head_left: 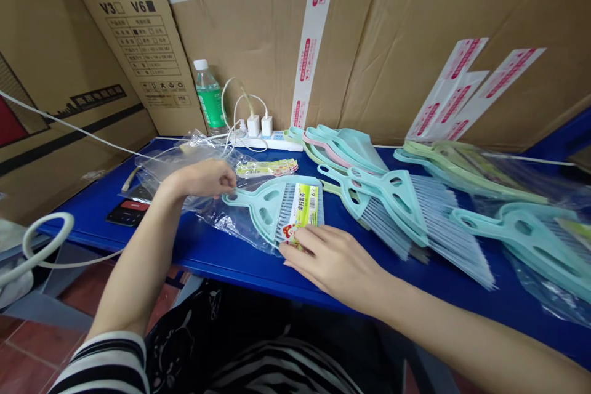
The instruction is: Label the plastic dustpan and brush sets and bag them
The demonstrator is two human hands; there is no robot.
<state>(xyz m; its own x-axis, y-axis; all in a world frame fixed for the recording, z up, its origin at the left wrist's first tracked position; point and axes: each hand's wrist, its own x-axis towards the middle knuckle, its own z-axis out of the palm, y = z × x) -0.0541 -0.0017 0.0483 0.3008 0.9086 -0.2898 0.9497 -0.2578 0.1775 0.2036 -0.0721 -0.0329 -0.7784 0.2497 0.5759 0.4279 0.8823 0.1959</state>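
Pinching edge of bag (203, 212) w/ L hand (201, 177); R hand (335, 261) lay flat, open, on teal brush (265, 206), which sat on bag just right of pinch; other brushes (397, 203) lay loose further right.

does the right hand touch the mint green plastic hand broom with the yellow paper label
Touching. The head view shows the right hand with its fingers lying over the lower end of the yellow paper label on the mint green plastic hand broom.
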